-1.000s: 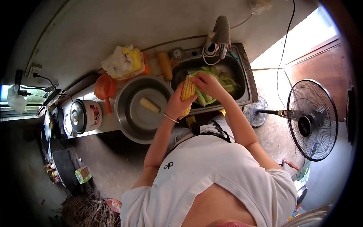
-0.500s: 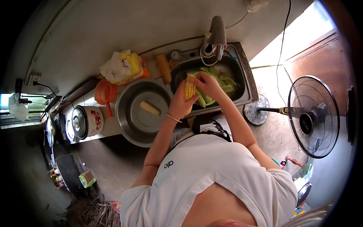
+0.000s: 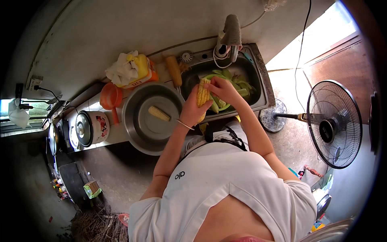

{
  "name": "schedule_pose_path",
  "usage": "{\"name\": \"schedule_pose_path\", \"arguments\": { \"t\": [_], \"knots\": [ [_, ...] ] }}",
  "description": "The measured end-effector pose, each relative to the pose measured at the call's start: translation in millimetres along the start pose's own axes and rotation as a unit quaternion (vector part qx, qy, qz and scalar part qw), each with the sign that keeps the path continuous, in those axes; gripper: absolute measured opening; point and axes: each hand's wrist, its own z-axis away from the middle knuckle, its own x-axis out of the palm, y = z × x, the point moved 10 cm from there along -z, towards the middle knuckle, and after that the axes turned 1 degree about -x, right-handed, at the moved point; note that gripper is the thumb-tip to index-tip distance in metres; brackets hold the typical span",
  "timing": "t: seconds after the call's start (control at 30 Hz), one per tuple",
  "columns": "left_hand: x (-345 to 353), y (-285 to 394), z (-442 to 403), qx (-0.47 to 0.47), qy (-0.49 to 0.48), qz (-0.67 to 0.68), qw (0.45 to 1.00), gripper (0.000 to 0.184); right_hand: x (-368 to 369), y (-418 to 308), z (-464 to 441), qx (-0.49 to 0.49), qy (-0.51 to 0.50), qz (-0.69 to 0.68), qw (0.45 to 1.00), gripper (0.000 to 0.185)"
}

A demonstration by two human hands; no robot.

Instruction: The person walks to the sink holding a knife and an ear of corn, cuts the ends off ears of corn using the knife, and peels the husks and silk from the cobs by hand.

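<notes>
Left hand (image 3: 192,109) wraps yellow corn cob (image 3: 203,94) above near-left corner of sink (image 3: 197,58); right hand (image 3: 224,90) bunched against its top, pinch unclear. Paler cob (image 3: 159,113) in metal basin (image 3: 151,135).

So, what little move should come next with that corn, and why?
Probably the right hand should pick lightly at the upper end of the corn cob: that hand appears to touch it there, while the left hand wraps around the cob lower down, which should steady it.
</notes>
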Motion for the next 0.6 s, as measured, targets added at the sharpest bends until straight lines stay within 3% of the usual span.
{"name": "schedule_pose_path", "arguments": {
  "t": [0.2, 0.27, 0.4, 0.47, 0.6],
  "knots": [
    [2, 0, 1, 0.001, -0.012, 0.069, 0.998, 0.065, 10, 5, 5, -0.021, -0.084, -0.126, 0.988, 0.022],
    [2, -1, 0, -0.005, -0.021, 0.077, 0.997, 0.067, 14, -2, 7, -0.078, -0.108, -0.221, 0.966, 0.022],
    [4, 2, 0, 0.001, -0.043, 0.066, 0.997, 0.070, 16, -3, 10, -0.020, -0.086, -0.248, 0.965, 0.024],
    [5, 1, 2, -0.005, -0.030, 0.044, 0.999, 0.068, 5, 1, 11, 0.013, -0.009, -0.068, 0.998, 0.033],
    [18, -11, 0, -0.056, -0.042, 0.052, 0.996, 0.072, 5, 15, 16, 0.039, -0.017, 0.017, 0.999, 0.053]
  ]
}}
